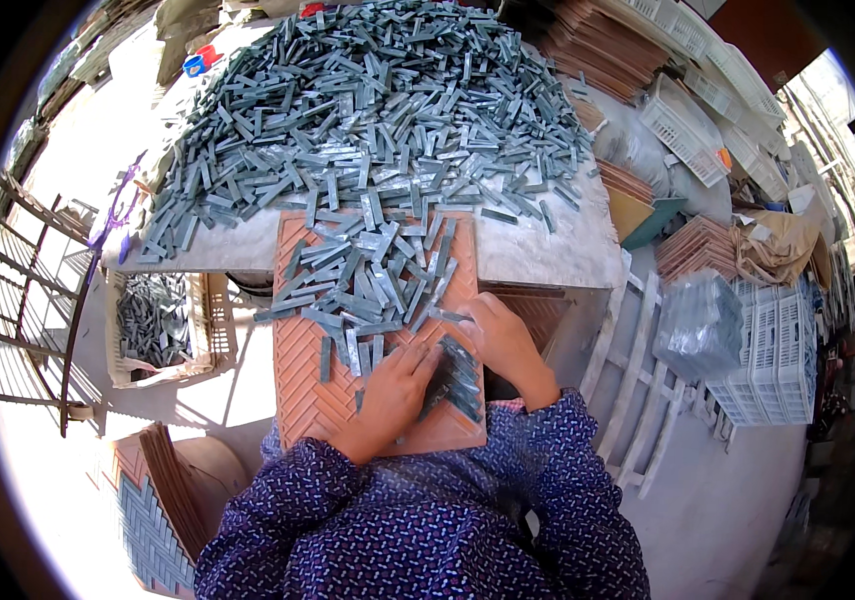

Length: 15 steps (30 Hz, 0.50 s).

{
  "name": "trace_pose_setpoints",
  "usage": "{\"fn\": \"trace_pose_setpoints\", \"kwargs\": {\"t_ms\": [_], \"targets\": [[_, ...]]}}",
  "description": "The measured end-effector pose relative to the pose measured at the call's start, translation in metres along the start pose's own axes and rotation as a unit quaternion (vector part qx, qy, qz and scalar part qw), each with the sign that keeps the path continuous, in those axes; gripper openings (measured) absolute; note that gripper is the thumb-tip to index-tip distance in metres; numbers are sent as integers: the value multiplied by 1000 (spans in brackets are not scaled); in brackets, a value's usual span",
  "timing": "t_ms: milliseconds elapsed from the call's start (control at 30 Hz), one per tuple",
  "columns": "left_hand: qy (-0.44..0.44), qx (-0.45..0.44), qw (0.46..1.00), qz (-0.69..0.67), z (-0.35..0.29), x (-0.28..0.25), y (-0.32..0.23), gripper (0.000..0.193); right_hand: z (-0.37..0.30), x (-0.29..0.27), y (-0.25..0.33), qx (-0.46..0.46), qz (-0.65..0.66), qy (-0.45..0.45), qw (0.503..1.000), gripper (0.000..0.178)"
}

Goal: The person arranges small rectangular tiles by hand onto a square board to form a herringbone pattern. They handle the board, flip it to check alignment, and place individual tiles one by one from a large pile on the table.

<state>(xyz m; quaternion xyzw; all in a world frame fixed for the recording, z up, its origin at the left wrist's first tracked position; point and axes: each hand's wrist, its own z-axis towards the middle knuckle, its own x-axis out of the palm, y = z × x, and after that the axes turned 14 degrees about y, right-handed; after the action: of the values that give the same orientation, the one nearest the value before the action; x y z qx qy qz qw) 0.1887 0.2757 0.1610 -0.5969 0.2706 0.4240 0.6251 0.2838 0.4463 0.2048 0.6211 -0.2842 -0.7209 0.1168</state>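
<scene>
An orange herringbone-grooved board [313, 375] lies tilted between my lap and the table edge. Loose grey-green stone strips [358, 290] are heaped on its upper part. Dark strips [460, 380] sit side by side in the grooves at its lower right. My left hand [396, 385] rests over the board beside these laid strips, fingers stretched out and partly overlapping. At the board's right edge, my right hand [503, 340] pinches the end of one stone strip [448, 315] between thumb and fingers. The left fingertips are partly hidden.
A large pile of strips [378, 110] covers the table [548, 250]. At left stand a crate of strips [206, 330], a metal rack [33, 290] and stacked boards [163, 490]. White crates [773, 350], a plastic-wrapped bundle [700, 325] and a pale slatted frame [638, 380] are at right.
</scene>
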Motion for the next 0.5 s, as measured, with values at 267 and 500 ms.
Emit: {"fn": "trace_pose_setpoints", "kwargs": {"t_ms": [267,500], "targets": [[123,33,988,88,-4,25,-16,70,-54,0,-9,112,95,-44,988,13],[-3,19,1000,18,18,10,11,42,-34,23,3,125,6,-63,990,14]]}}
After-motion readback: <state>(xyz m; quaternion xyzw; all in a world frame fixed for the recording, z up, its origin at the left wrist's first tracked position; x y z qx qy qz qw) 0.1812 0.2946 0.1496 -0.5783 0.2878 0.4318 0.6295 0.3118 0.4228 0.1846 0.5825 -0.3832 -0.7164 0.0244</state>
